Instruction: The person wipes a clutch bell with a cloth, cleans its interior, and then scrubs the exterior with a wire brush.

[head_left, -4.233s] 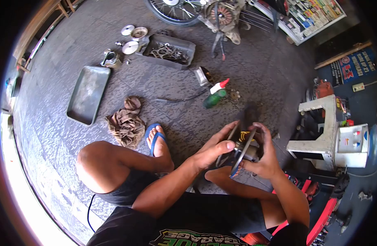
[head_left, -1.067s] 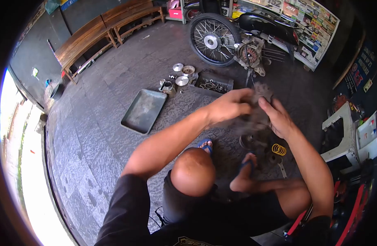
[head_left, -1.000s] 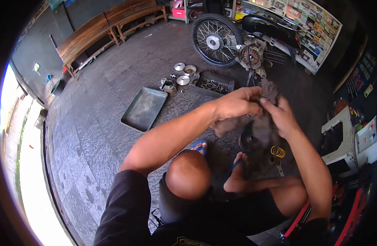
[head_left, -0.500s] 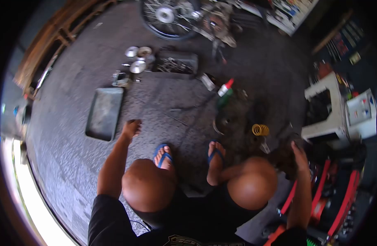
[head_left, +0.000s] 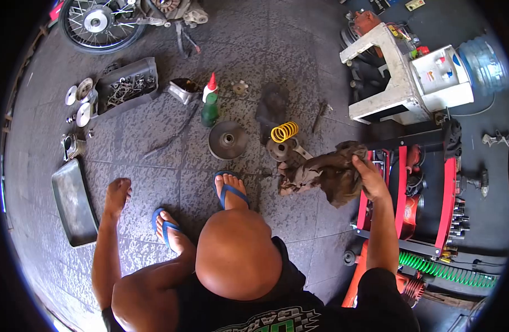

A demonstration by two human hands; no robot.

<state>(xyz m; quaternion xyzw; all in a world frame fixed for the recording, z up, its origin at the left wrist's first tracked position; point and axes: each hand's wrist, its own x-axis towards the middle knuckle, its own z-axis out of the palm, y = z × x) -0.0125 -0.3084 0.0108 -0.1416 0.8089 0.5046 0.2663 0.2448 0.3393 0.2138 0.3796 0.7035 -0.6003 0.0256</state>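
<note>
A crumpled, stained brown rag [head_left: 341, 176] hangs from my right hand [head_left: 369, 178], the fingers pinching its right side. Its lower left part drapes near a round metal part [head_left: 279, 149] on the floor. Just behind the rag a yellow coil spring [head_left: 284, 132] stands by that part. My left hand [head_left: 117, 196] hovers above the floor with its fingers curled and nothing visible in them, right of a grey metal tray [head_left: 74, 202]. A metal disc [head_left: 228, 140] with a central hub lies ahead of my feet, near a green bottle [head_left: 209, 110] with a red nozzle behind it.
A bin of small metal parts [head_left: 151, 69] sits at the far left, with round metal pieces beside it. Behind it is a spoked wheel [head_left: 95, 22]. A white stand [head_left: 396, 77] and a red-edged tool rack [head_left: 450, 191] occupy the right side.
The view has swung to the right, bringing the tool rack and water jug further in. My right hand now holds the rag up over the floor; my left hand stays near the tray.
</note>
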